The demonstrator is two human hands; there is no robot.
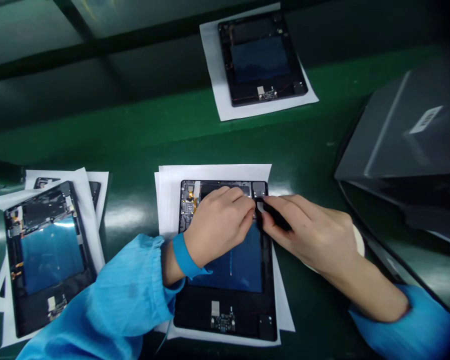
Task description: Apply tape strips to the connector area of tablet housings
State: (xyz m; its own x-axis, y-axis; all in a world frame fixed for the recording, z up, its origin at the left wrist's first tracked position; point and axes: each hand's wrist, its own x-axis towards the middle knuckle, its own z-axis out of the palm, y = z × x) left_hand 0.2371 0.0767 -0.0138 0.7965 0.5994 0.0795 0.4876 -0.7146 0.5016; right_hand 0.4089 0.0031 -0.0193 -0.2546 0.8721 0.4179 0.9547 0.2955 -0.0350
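Observation:
An opened tablet (225, 280) lies on white paper sheets, its inner side up, with a blue film area and a small circuit board (223, 320) near its lower edge. Over its upper half is my left hand (221, 215), wearing a blue wrist strap (187, 255); its fingertips are pinched near the right edge, and what lies between them is hidden. My right hand (311, 230) reaches in from the right, thumb and forefinger closed at the tablet's upper right edge. A small pale piece (260, 206) shows by those fingertips; I cannot tell what it is.
Another opened tablet (45, 250) lies on layered paper at the left. A further opened tablet (262, 60) is on paper at the back. A dark grey box-like object (405, 130) stands at the right with a cable beside it. Part of a pale round thing (359, 242) shows behind my right hand.

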